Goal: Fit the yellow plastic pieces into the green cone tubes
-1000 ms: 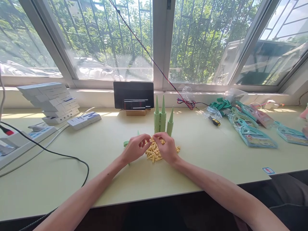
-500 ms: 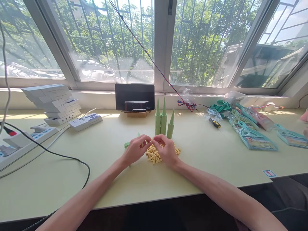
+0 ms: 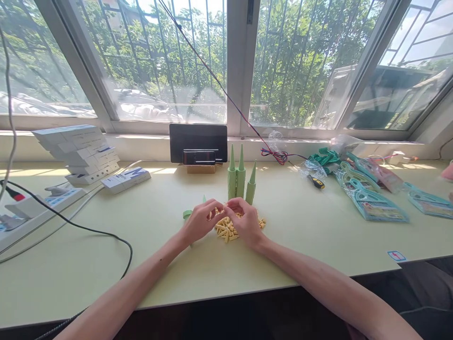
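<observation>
Over a heap of small pale-yellow stick-like pieces (image 3: 226,232), the fingertips of my two hands meet. My left hand (image 3: 202,220) is closed in a pinch, and my right hand (image 3: 245,221) pinches from the other side. A tiny pale-yellow piece seems to lie between them, mostly hidden by the fingers. Just behind stand two tall green cylinders with pointed cone tops (image 3: 240,182) and a shorter green cylinder (image 3: 250,191) of the same shape. A light-green part (image 3: 187,214) shows partly behind my left hand.
A black tablet (image 3: 198,134) with a phone before it leans near the window. At left are stacked white boxes (image 3: 88,153), a power strip (image 3: 67,196) and cables. At right lie a screwdriver (image 3: 315,181) and packaged dustpan sets (image 3: 378,205).
My hands stay joined above the heap, with only slight finger movement. The left fingers have shifted a little to the right. The green cylinders stay put.
</observation>
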The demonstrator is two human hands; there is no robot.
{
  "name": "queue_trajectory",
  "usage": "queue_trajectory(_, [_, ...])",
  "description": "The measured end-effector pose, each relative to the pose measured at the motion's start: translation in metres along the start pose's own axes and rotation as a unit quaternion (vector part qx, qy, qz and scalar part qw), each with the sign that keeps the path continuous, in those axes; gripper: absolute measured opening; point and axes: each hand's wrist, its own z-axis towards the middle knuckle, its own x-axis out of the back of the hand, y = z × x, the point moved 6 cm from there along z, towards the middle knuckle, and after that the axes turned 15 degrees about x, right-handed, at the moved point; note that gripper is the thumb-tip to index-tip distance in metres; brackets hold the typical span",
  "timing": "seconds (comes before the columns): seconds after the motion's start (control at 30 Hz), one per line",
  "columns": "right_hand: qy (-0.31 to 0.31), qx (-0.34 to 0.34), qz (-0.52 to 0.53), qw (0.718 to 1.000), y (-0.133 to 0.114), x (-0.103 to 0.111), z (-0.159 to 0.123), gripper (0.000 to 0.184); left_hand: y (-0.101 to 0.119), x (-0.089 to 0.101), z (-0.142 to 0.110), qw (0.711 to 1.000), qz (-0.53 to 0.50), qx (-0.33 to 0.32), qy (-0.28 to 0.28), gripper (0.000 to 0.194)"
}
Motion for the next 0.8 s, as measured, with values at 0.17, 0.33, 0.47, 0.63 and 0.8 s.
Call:
queue_trajectory(0.17, [0.003, -0.004, -0.017, 1.0, -0.0013, 0.0021, 0.0007, 0.014, -0.0051, -0.0023, 0.0004, 1.0, 0.008, 0.002, -0.003, 0.019])
queue_trajectory(0.33, [-0.001, -0.007, -0.035, 0.999, -0.0012, 0.0028, 0.0013, 0.017, -0.0035, -0.0018, 0.0007, 1.0, 0.005, -0.012, 0.005, 0.018])
queue_trajectory(0.47, [-0.019, -0.02, -0.056, 0.998, -0.0001, 0.0026, 0.0012, 0.021, -0.0019, 0.0014, 0.0006, 1.0, 0.0, -0.017, 0.025, 0.017])
queue_trajectory(0.63, [-0.069, -0.04, -0.055, 0.995, 0.0024, -0.0022, 0.0, 0.026, -0.0009, 0.0032, -0.0001, 0.999, -0.002, -0.014, 0.035, 0.02])
queue_trajectory(0.8, [-0.105, -0.035, -0.039, 0.993, 0.0027, -0.0068, -0.0008, 0.03, -0.0001, 0.0038, -0.0005, 0.999, -0.008, -0.01, 0.037, 0.022])
